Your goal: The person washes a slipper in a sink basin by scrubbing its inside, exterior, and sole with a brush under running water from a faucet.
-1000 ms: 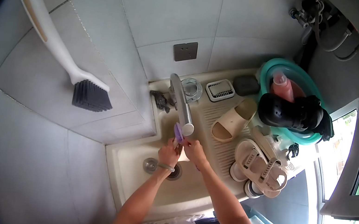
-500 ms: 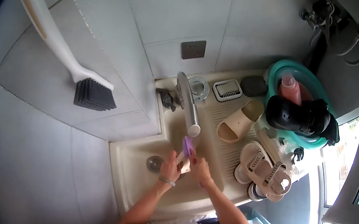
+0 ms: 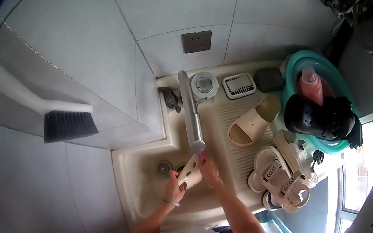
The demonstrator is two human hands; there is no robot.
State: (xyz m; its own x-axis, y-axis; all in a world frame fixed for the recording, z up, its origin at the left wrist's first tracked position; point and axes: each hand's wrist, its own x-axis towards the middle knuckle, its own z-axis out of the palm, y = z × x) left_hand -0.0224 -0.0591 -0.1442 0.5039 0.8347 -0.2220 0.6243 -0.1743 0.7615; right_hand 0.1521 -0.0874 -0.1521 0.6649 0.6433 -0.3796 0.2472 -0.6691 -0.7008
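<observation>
Over the basin of the beige sink (image 3: 126, 175), my left hand (image 3: 175, 189) grips a cream slipper with round holes (image 3: 191, 175). My right hand (image 3: 208, 170) is closed at the slipper's upper end, just below the faucet (image 3: 191, 115). Only a small purple bit of the brush it holds shows there; the rest is hidden by the hand and the faucet. Another cream slipper (image 3: 253, 122) leans on the ribbed drainboard to the right.
Strapped beige sandals (image 3: 279, 177) rest on the right edge. Behind them, a teal basin (image 3: 296, 68) holds black footwear (image 3: 315, 118) and a pink bottle (image 3: 312, 85). A soap dish (image 3: 239, 86) stands at the back. A large brush (image 3: 68, 124) hangs at left.
The slipper has come into clearer view, with its holes showing. The purple brush, earlier plainly visible between my hands, is now mostly hidden. The camera view has shifted.
</observation>
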